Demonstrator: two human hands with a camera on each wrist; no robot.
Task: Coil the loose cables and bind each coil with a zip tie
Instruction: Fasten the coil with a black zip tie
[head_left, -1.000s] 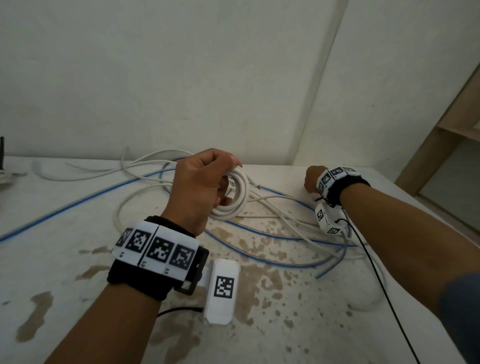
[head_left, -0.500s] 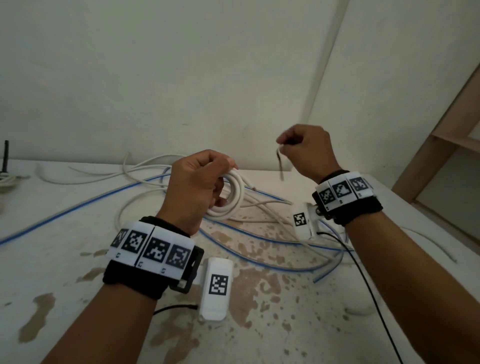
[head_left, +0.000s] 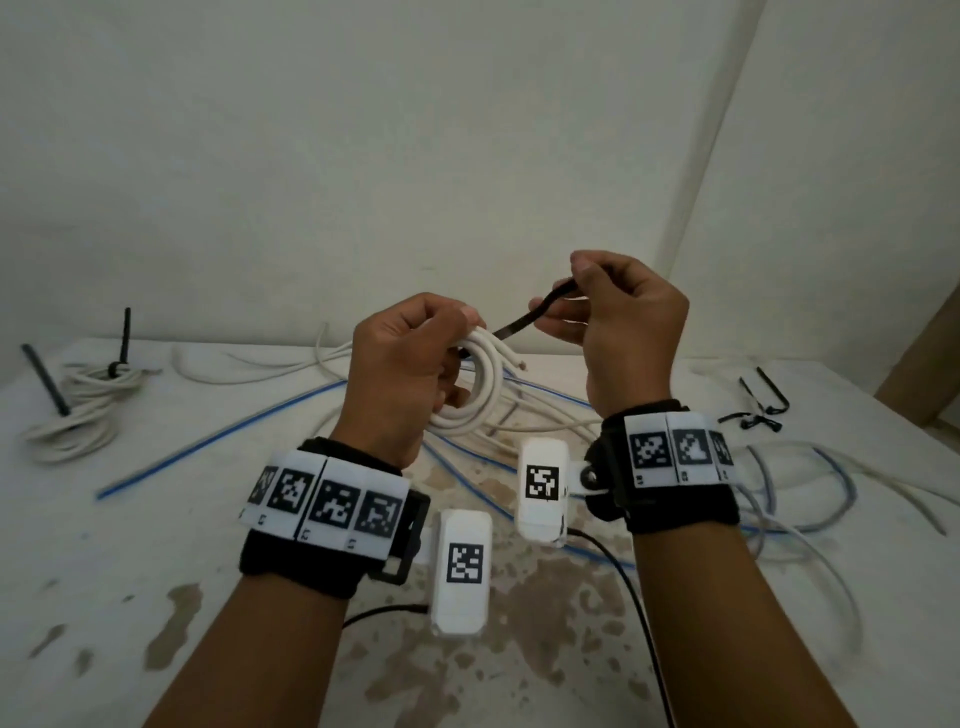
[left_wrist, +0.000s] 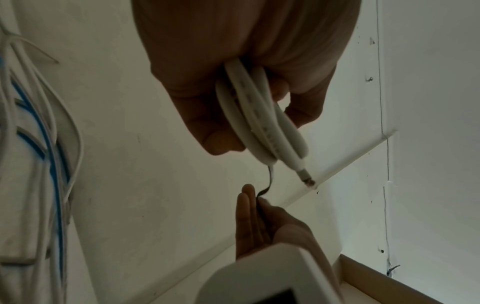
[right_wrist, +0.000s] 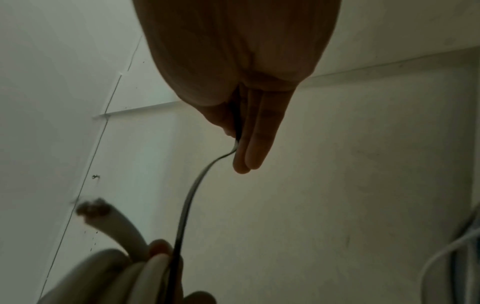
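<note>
My left hand (head_left: 410, 374) grips a small coil of thick white cable (head_left: 475, 392) above the table; its cut end (head_left: 519, 362) sticks out to the right. The coil (left_wrist: 257, 121) shows between thumb and fingers in the left wrist view. My right hand (head_left: 618, 322) pinches a black zip tie (head_left: 530, 317) whose free end reaches down into the top of the coil by my left thumb. In the right wrist view the zip tie (right_wrist: 192, 195) runs from my fingertips down to the coil (right_wrist: 111, 273).
A bound white coil (head_left: 83, 410) with black tie tails lies at far left. Loose white and blue cables (head_left: 519, 431) sprawl across the stained table (head_left: 156, 545). Spare black zip ties (head_left: 761, 405) lie at right. A wall stands close behind.
My right hand rose from the table at right with a black zip tie and brought it over to the coil; the left hand kept holding the coil, lifted slightly.
</note>
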